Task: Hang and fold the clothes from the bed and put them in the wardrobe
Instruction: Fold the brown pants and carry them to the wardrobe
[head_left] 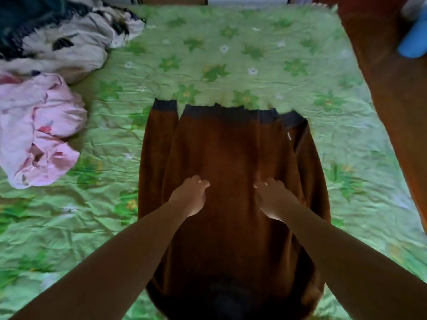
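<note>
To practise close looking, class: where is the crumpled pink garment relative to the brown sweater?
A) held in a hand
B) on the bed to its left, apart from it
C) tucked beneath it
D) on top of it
B: the pink garment lies crumpled on the green sheet left of the brown sweater, with bare sheet between them.

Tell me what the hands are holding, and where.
The left hand and right hand lie on the middle of the sweater, fingers bent onto the fabric. Whether they pinch it cannot be told.
</note>
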A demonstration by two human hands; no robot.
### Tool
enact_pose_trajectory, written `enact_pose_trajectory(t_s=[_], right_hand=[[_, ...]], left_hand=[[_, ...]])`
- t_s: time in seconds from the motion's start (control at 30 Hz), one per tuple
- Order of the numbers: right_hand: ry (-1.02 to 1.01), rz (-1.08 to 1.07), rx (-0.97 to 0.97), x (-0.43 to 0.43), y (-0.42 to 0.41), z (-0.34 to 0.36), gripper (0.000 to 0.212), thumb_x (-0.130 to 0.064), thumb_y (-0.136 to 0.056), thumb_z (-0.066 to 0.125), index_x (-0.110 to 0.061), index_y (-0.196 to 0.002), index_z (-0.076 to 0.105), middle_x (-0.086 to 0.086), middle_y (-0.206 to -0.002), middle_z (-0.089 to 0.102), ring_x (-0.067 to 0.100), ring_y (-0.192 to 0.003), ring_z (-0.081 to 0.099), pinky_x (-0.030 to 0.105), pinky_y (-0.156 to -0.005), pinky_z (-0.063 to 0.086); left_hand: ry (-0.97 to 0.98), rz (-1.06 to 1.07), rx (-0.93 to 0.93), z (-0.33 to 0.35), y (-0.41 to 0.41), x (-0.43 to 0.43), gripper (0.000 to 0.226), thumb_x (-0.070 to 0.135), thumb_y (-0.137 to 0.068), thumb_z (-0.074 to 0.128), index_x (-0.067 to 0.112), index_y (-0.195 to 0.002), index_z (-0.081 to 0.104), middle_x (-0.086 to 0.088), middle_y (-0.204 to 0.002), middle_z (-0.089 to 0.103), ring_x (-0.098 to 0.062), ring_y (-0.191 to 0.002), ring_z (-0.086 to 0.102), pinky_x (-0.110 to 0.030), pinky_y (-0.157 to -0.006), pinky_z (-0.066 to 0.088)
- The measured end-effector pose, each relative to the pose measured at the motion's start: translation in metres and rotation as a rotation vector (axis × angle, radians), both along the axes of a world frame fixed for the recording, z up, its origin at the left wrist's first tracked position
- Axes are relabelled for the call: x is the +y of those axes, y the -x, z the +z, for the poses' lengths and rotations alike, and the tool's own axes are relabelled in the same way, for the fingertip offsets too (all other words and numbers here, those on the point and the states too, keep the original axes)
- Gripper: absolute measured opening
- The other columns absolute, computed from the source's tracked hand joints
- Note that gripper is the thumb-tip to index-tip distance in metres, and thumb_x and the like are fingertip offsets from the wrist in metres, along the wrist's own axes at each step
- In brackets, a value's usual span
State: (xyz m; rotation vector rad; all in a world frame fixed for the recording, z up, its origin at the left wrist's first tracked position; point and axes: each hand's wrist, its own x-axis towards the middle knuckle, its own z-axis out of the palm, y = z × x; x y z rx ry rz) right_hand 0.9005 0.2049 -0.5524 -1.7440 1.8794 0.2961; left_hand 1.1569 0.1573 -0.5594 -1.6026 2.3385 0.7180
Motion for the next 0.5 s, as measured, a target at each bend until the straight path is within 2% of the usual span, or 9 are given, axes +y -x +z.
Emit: enact_pose_trajectory(t_s=[0.07, 0.13, 0.2, 0.3, 0.37, 0.4, 0.43, 0.47, 0.5], right_hand=[[0.016, -0.005, 0.101, -0.030, 0.013, -0.012, 0.051, -0.044, -0.103, 0.038, -0.030, -0.151, 0.026, 0.011, -0.157, 0.027, 0.036, -0.143, 0.028, 0.057, -0.109, 0.039], [0.048, -0.013, 0.160, -0.055, 0.024, -0.030, 0.065, -0.055, -0.102, 0.034, -0.035, -0.157, 0.006, 0.009, -0.167, -0.001, 0.038, -0.153, 0.000, 0.064, -0.116, 0.021], [0.050, -0.021, 0.187, -0.075, 0.030, -0.053, 0.076, -0.067, -0.098, 0.028, -0.038, -0.156, -0.013, 0.006, -0.166, -0.019, 0.038, -0.151, -0.018, 0.067, -0.118, 0.006], [-0.073, -0.034, 0.197, -0.090, 0.032, -0.091, 0.080, -0.078, -0.092, 0.014, -0.042, -0.151, -0.026, 0.006, -0.163, -0.028, 0.038, -0.149, -0.025, 0.071, -0.116, -0.003], [-0.059, -0.010, 0.233, -0.094, 0.032, -0.106, 0.080, -0.082, -0.089, 0.008, -0.042, -0.154, -0.017, 0.009, -0.166, -0.018, 0.042, -0.151, -0.014, 0.071, -0.115, 0.003], [0.017, -0.009, 0.255, -0.099, 0.031, -0.107, 0.078, -0.081, -0.089, 0.006, -0.041, -0.155, -0.003, 0.012, -0.166, 0.000, 0.044, -0.151, 0.002, 0.069, -0.113, 0.012], [0.134, -0.020, 0.275, -0.108, 0.032, -0.103, 0.074, -0.079, -0.092, 0.006, -0.039, -0.153, 0.015, 0.014, -0.160, 0.023, 0.042, -0.145, 0.023, 0.065, -0.110, 0.024], [0.264, -0.047, 0.282, -0.118, 0.035, -0.097, 0.066, -0.072, -0.096, 0.010, -0.034, -0.145, 0.031, 0.014, -0.146, 0.042, 0.039, -0.134, 0.041, 0.060, -0.104, 0.034], [0.378, -0.094, 0.268, -0.132, 0.040, -0.092, 0.055, -0.063, -0.100, 0.019, -0.029, -0.137, 0.041, 0.013, -0.134, 0.051, 0.036, -0.123, 0.049, 0.055, -0.099, 0.041]], left_hand=[[0.052, 0.020, -0.116, -0.015, -0.001, -0.033, 0.055, 0.041, -0.104, 0.038, 0.030, -0.155, 0.021, -0.011, -0.163, 0.014, -0.032, -0.152, 0.009, -0.051, -0.116, 0.033], [0.087, -0.014, -0.253, -0.037, -0.002, -0.060, 0.071, 0.062, -0.100, 0.027, 0.035, -0.157, -0.006, -0.013, -0.164, -0.017, -0.034, -0.150, -0.021, -0.056, -0.121, 0.011], [0.103, -0.051, -0.320, -0.060, -0.003, -0.081, 0.076, 0.074, -0.094, 0.014, 0.040, -0.152, -0.022, -0.014, -0.161, -0.027, -0.034, -0.148, -0.027, -0.058, -0.121, -0.002], [0.054, -0.049, -0.345, -0.093, 0.000, -0.096, 0.078, 0.082, -0.086, 0.004, 0.046, -0.150, -0.024, -0.013, -0.163, -0.022, -0.034, -0.151, -0.020, -0.061, -0.119, -0.007], [0.130, -0.038, -0.316, -0.105, 0.001, -0.101, 0.077, 0.084, -0.085, 0.007, 0.048, -0.153, -0.005, -0.014, -0.165, -0.001, -0.036, -0.152, -0.001, -0.062, -0.117, -0.001], [0.219, -0.031, -0.275, -0.105, 0.000, -0.107, 0.073, 0.082, -0.087, 0.011, 0.046, -0.151, 0.012, -0.015, -0.159, 0.018, -0.037, -0.148, 0.016, -0.061, -0.117, 0.009], [0.320, -0.013, -0.223, -0.101, -0.001, -0.115, 0.065, 0.077, -0.091, 0.017, 0.042, -0.144, 0.029, -0.013, -0.147, 0.036, -0.036, -0.140, 0.033, -0.059, -0.114, 0.021], [0.415, 0.021, -0.163, -0.097, -0.002, -0.126, 0.055, 0.070, -0.094, 0.024, 0.036, -0.134, 0.041, -0.010, -0.134, 0.047, -0.033, -0.130, 0.043, -0.056, -0.109, 0.030], [0.480, 0.072, -0.109, -0.095, -0.002, -0.141, 0.046, 0.062, -0.097, 0.032, 0.031, -0.127, 0.046, -0.009, -0.128, 0.049, -0.032, -0.125, 0.047, -0.054, -0.105, 0.034]])
